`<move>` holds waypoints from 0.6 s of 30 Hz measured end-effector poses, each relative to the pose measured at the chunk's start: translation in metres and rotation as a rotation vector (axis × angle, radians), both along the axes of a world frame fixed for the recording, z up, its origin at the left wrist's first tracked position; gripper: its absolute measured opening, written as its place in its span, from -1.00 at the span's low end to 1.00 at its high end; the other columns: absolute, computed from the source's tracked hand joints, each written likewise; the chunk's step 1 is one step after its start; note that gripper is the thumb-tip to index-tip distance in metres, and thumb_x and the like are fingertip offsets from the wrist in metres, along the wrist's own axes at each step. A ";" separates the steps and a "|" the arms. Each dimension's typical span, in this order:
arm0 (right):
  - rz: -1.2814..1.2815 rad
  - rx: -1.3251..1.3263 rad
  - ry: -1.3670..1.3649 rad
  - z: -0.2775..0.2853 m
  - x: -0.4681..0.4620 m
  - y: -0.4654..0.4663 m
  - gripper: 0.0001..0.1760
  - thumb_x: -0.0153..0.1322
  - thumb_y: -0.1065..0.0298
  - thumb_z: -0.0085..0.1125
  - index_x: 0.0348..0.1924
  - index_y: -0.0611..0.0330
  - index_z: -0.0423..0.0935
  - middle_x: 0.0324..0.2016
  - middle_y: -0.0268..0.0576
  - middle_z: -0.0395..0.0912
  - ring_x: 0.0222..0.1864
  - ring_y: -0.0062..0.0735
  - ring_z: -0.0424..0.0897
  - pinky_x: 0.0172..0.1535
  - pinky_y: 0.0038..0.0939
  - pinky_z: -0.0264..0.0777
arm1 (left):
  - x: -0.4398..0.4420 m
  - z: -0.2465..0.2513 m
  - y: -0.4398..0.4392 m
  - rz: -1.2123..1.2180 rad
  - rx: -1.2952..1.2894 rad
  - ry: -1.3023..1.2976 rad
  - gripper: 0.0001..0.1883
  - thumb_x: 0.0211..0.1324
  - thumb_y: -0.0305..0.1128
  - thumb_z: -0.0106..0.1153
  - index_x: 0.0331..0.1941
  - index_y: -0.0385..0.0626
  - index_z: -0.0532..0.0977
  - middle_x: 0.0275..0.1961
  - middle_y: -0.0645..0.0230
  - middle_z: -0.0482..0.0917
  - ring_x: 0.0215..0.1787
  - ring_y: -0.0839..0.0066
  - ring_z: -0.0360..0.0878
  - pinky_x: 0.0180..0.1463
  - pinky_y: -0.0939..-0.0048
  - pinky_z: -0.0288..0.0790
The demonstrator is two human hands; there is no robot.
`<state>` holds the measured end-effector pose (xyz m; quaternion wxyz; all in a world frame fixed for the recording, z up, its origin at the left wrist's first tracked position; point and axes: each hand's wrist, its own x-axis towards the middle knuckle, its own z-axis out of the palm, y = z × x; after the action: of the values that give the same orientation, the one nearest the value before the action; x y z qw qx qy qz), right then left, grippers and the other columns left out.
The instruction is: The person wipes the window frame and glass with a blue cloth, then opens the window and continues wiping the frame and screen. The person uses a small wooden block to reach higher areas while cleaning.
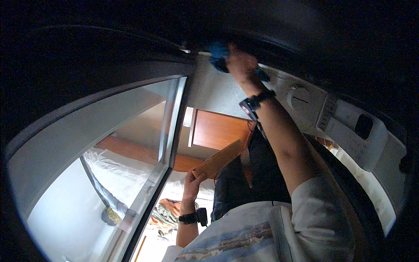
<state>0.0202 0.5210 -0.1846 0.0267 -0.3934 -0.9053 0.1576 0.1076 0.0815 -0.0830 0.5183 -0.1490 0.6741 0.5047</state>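
My right hand (241,64), blurred, is at the upper middle with a blue cloth (220,55) in its grip, pressed near the top of a pale speckled panel (217,90). Parts of the cloth show on both sides of the hand. Lower down, my left hand (193,183) grips the end of a flat tan board or folder (217,159), which slants up to the right in front of my dark trousers. Each wrist wears a black strap with a small device.
A dark-framed glass pane (131,137) stands at the left. At the right are a round dial (299,98) and a white plastic housing (356,131). Below lie a reddish-brown wooden panel (221,129), white bedding and crumpled patterned fabric (167,211). The upper area is very dark.
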 end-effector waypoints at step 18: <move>0.003 0.006 0.161 -0.003 0.025 0.017 -0.58 0.37 0.44 0.07 0.12 0.14 0.46 -0.01 0.19 0.51 0.02 0.07 0.54 0.07 -0.14 0.46 | -0.001 -0.003 -0.020 -0.040 -0.061 0.060 -0.72 0.16 -0.51 0.18 -0.04 -0.28 0.43 -0.07 0.26 0.59 -0.05 0.49 0.56 0.04 0.42 0.47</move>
<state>0.0454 0.5379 -0.1879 0.1004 -0.3780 -0.9014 0.1859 0.1070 0.0614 -0.0857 0.5032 -0.1362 0.7072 0.4777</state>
